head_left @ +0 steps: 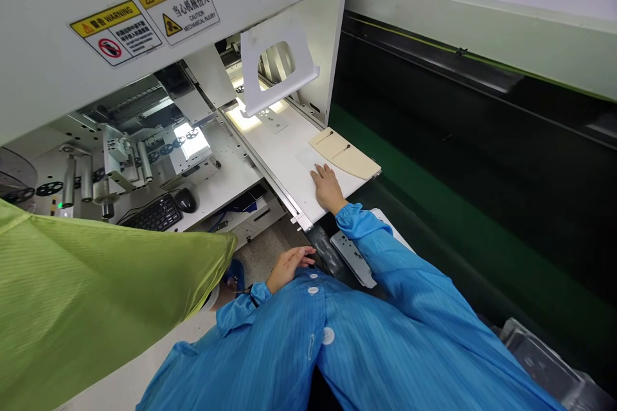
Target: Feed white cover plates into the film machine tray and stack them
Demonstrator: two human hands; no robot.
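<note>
My right hand [328,189] lies palm down on the white work plate [284,157], its fingers stretched out. By its fingertips there seems to be a thin pale sheet [307,155], hard to make out against the plate. Just beyond that hand rests a cream-coloured board [344,153] with two dark-headed pins. A small flat piece with dark spots [273,121] lies farther back, by the lit area. In front of my blue coat hovers my left hand [289,266], fingers extended and loosely bent, with nothing visible in them.
A white bracket with a cut-out [279,70] hangs over the plate. Left are machine rollers [70,180], a keyboard [153,213] and a mouse [185,200]. A person's green sleeve [106,289] reaches in. Grey plates [354,260] sit below my right arm, beside a dark green conveyor belt [409,186].
</note>
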